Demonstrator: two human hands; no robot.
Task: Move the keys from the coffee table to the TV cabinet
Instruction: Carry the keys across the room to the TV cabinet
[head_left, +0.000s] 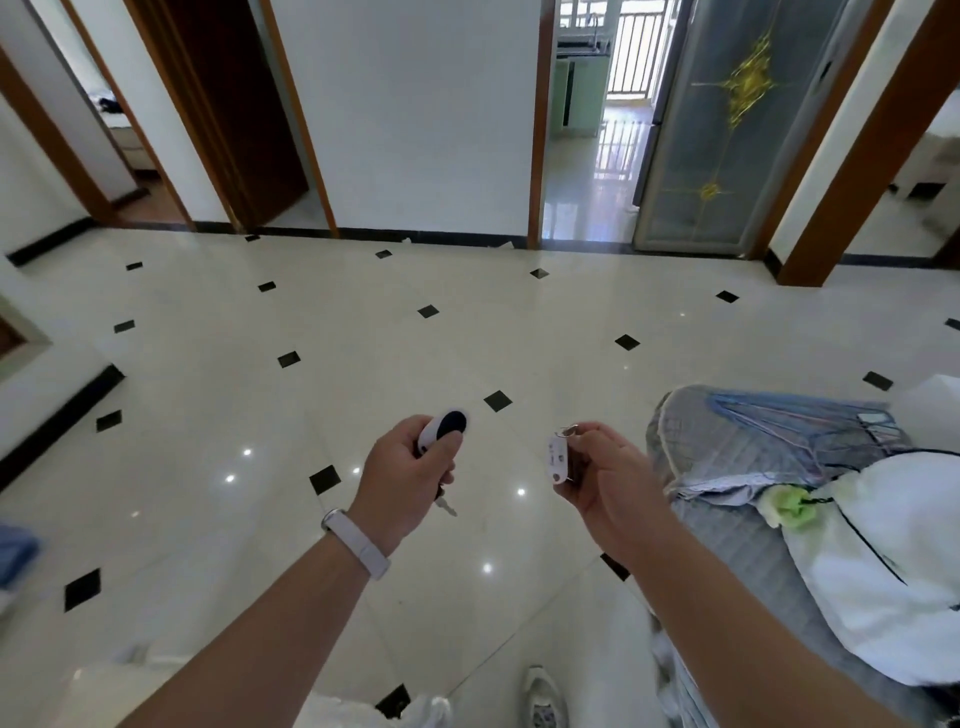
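We are gripping a white fob (440, 430) in our left hand (410, 475), pinching a tag (558, 459) with illegible print in our right hand (608, 475).

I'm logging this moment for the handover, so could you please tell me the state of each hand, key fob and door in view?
left hand: closed on the black-and-white fob
black-and-white fob: held, key dangling below
right hand: pinching the white fob
white fob: held, hanging
glass door: slid open
brown door: open
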